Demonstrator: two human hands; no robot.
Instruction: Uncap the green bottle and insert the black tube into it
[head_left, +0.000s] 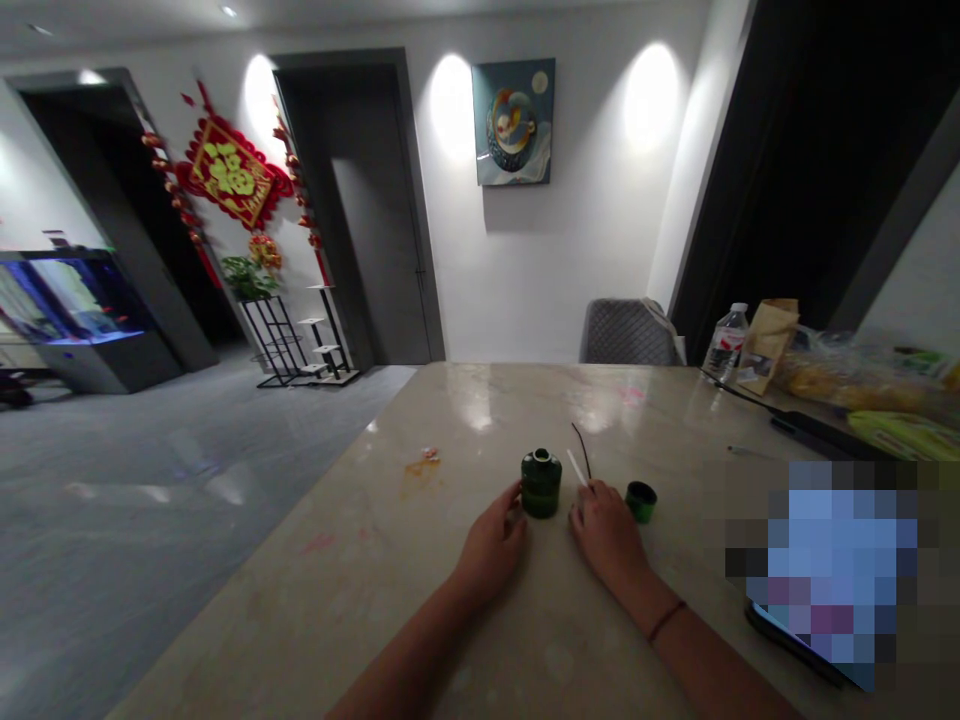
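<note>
A small dark green glass bottle [541,490] with an open neck stands upright on the table. My left hand [493,542] rests at its left side, fingertips against or just behind the glass and thumb apart from it. To the right of the bottle, my right hand [606,522] lies palm down with curled fingers. A thin white stick [576,467] sticks out from under those fingers, and a thin dark stick [582,447] runs beside it; their near ends are hidden. A short green cylindrical cap or cup [641,502] sits just right of my right hand.
The table [420,620] bears orange stains and a small crumpled bit [430,454] at left. At right are a phone-like screen [832,570], partly pixelated, a water bottle [726,343], a paper bag [770,345] and plastic-wrapped food [855,370]. A grey chair [628,332] stands behind.
</note>
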